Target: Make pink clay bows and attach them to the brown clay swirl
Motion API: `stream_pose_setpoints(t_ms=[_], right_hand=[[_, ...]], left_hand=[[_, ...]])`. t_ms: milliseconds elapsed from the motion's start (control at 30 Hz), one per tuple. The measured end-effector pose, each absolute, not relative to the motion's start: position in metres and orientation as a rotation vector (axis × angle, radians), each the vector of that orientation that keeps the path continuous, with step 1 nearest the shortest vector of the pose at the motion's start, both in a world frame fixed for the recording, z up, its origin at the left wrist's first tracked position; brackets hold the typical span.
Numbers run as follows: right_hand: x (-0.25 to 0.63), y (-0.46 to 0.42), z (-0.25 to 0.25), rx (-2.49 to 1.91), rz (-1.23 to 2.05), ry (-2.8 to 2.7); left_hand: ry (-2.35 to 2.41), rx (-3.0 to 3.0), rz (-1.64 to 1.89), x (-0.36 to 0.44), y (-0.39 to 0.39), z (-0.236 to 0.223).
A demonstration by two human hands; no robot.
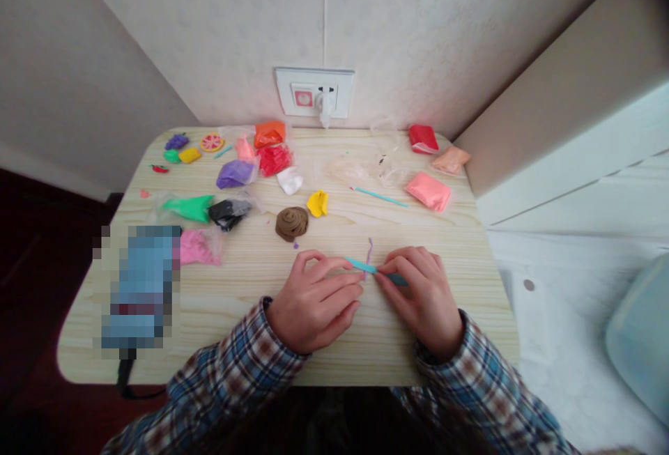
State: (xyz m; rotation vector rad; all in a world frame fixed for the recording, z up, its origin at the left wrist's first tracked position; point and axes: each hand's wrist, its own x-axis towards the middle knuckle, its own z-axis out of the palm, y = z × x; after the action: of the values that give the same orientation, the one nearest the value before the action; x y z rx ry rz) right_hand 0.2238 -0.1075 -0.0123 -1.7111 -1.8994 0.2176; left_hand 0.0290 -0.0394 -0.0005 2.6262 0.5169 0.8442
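A slim turquoise clay modelling tool (pixel 359 264) lies slantwise between my hands, low over the table. My right hand (pixel 418 295) is closed, with its fingertips pinching the tool near its middle. The tool's other end runs under that hand's fingers. My left hand (pixel 316 302) has its fingers stretched out and slightly apart, one fingertip touching or nearly touching the tool's left end. Beneath the tool crosses a thin purple strip of clay (pixel 370 251), partly covered by it. A small purple bit (pixel 295 245) lies beyond my left hand, near a brown coiled clay piece (pixel 292 224).
A yellow clay piece (pixel 318 203) sits beside the brown coil. Bagged clay, such as a green pack (pixel 191 208) and a salmon pack (pixel 429 191), lies on both sides. Another turquoise stick (pixel 381 196) lies behind. A pixelated blue object (pixel 141 288) with a cable stands left.
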Motion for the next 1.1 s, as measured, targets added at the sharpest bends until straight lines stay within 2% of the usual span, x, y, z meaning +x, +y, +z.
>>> stream_pose_setpoints(t_ms=[1100], right_hand=[[0.24, -0.116, -0.011, -1.751, 0.211, -1.903]], left_hand=[[0.52, 2.592, 0.904, 0.028, -0.04, 0.0]])
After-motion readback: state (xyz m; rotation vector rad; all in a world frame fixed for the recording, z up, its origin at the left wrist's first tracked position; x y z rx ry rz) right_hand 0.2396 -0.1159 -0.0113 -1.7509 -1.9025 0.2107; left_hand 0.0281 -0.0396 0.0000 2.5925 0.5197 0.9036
